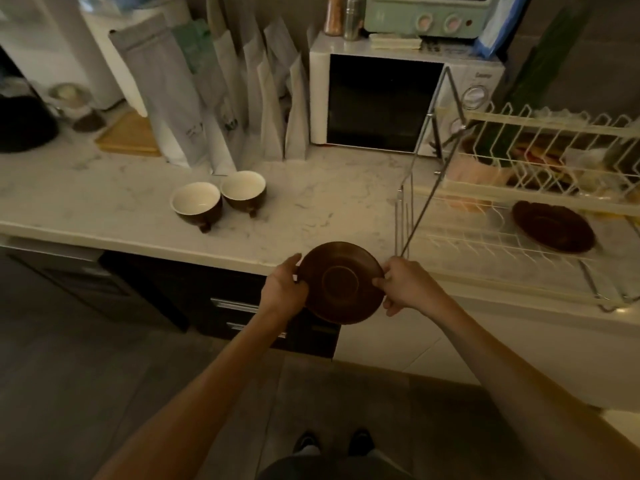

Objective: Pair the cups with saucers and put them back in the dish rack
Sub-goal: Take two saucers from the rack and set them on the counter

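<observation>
A brown saucer (341, 282) is held level in front of the counter's front edge, gripped on its left rim by my left hand (284, 289) and on its right rim by my right hand (403, 289). Two brown cups with cream insides stand side by side on the marble counter (311, 202): the left cup (196, 204) and the right cup (243, 190), handles pointing toward me. A second brown saucer (553, 226) lies flat on the lower tier of the white wire dish rack (502, 251) at the right.
A white microwave (381, 102) stands behind the counter with a green toaster oven (429, 15) on top. Several tall paper bags (221, 98) lean against the wall behind the cups. The rack's upper tier (554, 140) holds other items. A wooden board (130, 136) lies at the left.
</observation>
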`<state>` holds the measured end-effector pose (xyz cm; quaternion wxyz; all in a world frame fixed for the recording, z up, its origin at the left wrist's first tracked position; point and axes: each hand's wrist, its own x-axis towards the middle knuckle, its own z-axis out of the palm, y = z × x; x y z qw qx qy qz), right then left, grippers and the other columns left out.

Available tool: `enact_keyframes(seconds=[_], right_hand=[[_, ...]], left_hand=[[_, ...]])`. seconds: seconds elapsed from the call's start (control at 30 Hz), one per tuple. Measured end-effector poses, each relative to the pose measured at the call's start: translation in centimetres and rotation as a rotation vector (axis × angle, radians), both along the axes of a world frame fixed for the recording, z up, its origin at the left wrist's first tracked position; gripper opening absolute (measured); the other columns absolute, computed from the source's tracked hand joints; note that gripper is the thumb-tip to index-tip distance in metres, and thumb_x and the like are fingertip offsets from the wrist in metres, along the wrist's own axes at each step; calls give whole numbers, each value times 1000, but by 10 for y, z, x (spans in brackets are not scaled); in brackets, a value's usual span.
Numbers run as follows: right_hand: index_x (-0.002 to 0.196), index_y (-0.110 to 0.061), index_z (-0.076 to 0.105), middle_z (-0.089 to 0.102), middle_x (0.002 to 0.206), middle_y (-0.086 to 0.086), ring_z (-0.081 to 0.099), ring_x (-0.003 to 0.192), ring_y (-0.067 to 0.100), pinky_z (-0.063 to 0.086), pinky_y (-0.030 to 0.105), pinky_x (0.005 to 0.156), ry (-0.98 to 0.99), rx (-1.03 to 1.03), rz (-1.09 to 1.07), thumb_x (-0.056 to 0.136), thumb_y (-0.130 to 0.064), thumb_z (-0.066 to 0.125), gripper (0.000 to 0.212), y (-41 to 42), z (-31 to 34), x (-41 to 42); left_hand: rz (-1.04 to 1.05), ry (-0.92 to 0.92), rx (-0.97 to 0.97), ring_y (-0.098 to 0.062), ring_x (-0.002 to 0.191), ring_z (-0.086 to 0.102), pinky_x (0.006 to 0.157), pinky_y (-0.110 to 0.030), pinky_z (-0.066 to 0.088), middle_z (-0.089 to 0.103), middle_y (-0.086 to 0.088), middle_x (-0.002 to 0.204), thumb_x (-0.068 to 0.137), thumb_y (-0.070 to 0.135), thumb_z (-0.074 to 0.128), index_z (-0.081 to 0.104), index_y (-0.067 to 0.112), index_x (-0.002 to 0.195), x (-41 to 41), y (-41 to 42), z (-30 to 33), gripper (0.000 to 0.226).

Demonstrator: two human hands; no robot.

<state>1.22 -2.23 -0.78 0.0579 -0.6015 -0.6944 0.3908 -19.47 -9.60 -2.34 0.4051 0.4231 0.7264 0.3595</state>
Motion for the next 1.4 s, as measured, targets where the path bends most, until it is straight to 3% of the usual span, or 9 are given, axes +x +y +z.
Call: enact_keyframes(seconds=[0.13,0.33,0.57,0.83,1.0,1.1,1.23,1.4], right_hand=[[95,-9,65,73,62,11,72,53,23,63,41,62,41,7,-40,96,-15,55,12,16,0,-31],[97,-6,62,73,65,14,71,51,23,63,36,61,38,48,-111,98,-16,53,13,51,-1,-64],[101,-7,60,72,69,15,71,51,25,63,38,57,2,75,-166,98,-16,51,13,95,-13,-86],[105,-6,62,74,79,16,72,54,25,62,37,65,-60,93,-200,97,-21,49,21,144,-29,-106],[104,-5,64,74,80,17,74,62,29,61,41,75,-55,110,-230,95,-20,50,22,165,-38,-110],[105,-8,64,74,79,16,73,58,26,62,41,72,-37,96,-238,96,-20,49,21,175,-43,-112],[105,-6,62,73,89,18,73,64,29,62,43,71,-52,83,-257,96,-21,51,20,185,-49,-116],[111,-5,60,70,101,21,70,88,38,59,48,80,-44,61,-275,97,-22,51,24,197,-56,-118]], left_hand=[[80,-28,-1,-29,115,58,90,-49,55,55,-10,134,89,5,56,42,17,140,-29,17,2,54],[136,-62,30,-29,107,64,87,-49,56,64,-14,125,89,0,53,51,14,134,-51,53,5,47],[171,-145,-25,-28,111,62,91,-48,54,64,-14,125,89,-3,50,50,14,135,-70,101,-1,49],[141,-83,-68,-26,110,62,91,-43,55,63,-11,128,87,-6,48,46,16,139,-84,152,-12,56],[138,-50,-56,-21,105,58,85,-29,52,61,-10,129,86,-7,48,47,15,139,-87,174,-18,57],[144,-47,-64,-18,107,56,83,-23,44,61,-11,129,85,-7,48,47,15,139,-88,186,-21,57],[156,-36,-79,-26,120,55,86,-24,44,58,-11,133,85,-8,48,45,14,140,-88,198,-27,59],[138,22,-58,-27,116,58,86,-24,47,63,-9,126,82,-9,46,52,17,135,-86,210,-32,59]])
